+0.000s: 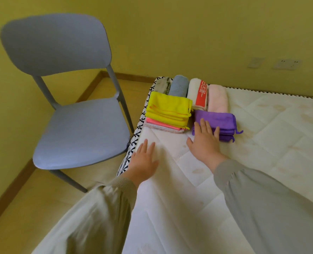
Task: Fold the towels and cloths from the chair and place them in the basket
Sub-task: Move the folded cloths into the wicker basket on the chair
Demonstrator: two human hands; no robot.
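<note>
A grey-blue chair point(78, 125) stands left of the mattress, its seat bare. Folded yellow cloths point(167, 110) lie on folded pink cloths point(163, 126) near the mattress corner. A stack of folded purple cloths point(223, 123) lies to their right. Behind them lie rolled towels: a patterned grey one point(163, 85), a blue one point(178, 86), a white one with a red band point(197, 94) and a pink one point(218, 99). My right hand point(204, 140) lies flat, fingers on the purple stack's front left. My left hand point(144, 158) rests flat on the mattress. No basket is in view.
The white quilted mattress point(262, 143) with a black-and-white edge trim fills the right side. A yellow wall with two sockets point(285, 64) runs behind it. Wooden floor point(42, 189) and skirting surround the chair.
</note>
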